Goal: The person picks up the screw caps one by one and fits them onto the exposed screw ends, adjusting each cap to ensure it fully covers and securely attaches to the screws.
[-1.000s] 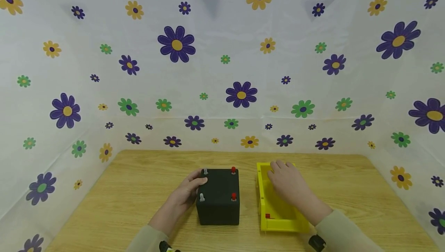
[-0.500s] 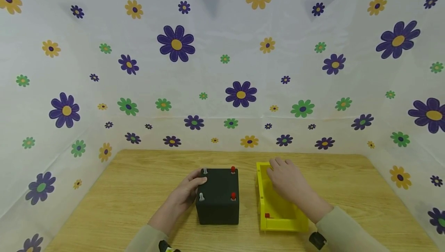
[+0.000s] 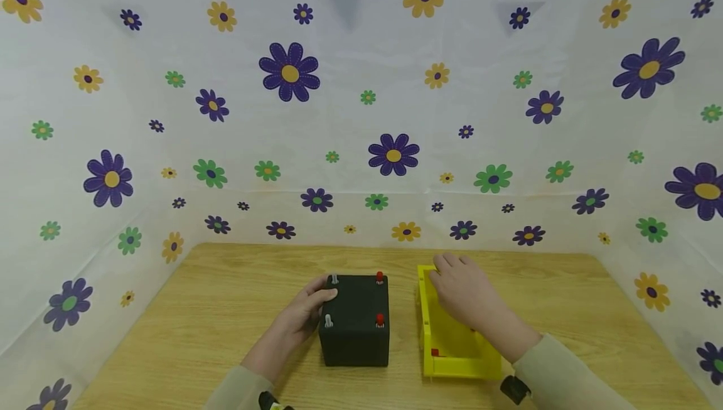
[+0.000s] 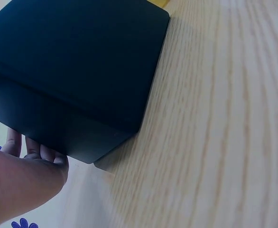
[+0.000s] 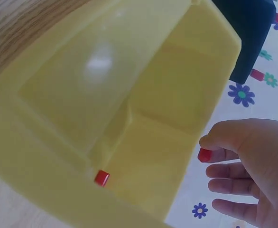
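My left hand (image 3: 302,311) grips the left side of a black box (image 3: 359,309), its thumb over the top edge. Two bare metal toggle levers (image 3: 329,320) stand along the left of the box top, and two with red caps (image 3: 380,319) along the right. To the right, my right hand (image 3: 465,291) is over the far end of a yellow bin (image 3: 452,367). Between thumb and index finger it pinches a small red cap (image 5: 204,155), seen in the right wrist view. Another red piece (image 5: 101,178) lies in the bin.
The wood-grain table (image 3: 237,284) carries the box and bin, with a narrow strip of tabletop between them. A white flower-print sheet (image 3: 339,115) encloses the back and both sides. The bin's walls rise around my right hand's work area.
My right hand has shifted slightly up and left over the bin, and a bit of red now shows beside its wrist. The left hand and box have stayed put.
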### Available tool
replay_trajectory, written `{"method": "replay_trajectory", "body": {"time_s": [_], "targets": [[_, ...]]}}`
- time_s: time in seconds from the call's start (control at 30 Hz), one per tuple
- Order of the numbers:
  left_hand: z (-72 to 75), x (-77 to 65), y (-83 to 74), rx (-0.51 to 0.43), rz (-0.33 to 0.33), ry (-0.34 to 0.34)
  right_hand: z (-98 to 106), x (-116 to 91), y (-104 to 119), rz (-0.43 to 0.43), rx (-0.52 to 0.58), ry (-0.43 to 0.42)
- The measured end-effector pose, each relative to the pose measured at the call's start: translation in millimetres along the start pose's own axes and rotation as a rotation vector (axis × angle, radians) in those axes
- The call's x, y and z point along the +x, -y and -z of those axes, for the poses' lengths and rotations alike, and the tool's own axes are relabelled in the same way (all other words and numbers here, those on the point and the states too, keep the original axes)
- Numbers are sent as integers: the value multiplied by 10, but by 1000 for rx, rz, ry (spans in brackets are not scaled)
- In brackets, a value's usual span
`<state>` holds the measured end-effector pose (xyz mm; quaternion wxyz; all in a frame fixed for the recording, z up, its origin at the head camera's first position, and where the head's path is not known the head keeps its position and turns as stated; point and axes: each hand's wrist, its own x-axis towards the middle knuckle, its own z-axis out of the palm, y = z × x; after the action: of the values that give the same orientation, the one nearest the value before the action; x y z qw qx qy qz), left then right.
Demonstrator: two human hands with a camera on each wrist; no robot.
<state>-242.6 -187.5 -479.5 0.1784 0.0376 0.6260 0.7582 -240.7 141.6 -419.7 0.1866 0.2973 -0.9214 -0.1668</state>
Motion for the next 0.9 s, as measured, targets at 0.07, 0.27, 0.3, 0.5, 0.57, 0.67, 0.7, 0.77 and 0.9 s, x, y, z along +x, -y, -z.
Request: {"method": "replay_trajectory", "body": {"time_s": [0.07,0.27,0.3,0.5,0.57,0.67,0.7,0.77,0.9], "targets": [[1,1,3,-2,1,0,12,6,5,3,4,-24],[7,4,9,-7,5,4,26,17,15,11,15,-81],[8,4,9,-7,4,5,28,19,16,11,17,-87],[9,6,5,0,4,8,67,24,24,11,26,-109],[9,8,4,3,4,8,90,24,28,11,26,-116],[9,9,4,5,1,11,121,26,33,18,26,-129],[9,9,4,4,-1,11,131,26,34,22,22,-135],[9,7,5,1,-3,11,144,28,37,30,18,-148],[6,-1,4,-5,-2,8,180,34,51,44,25,-165]]}}
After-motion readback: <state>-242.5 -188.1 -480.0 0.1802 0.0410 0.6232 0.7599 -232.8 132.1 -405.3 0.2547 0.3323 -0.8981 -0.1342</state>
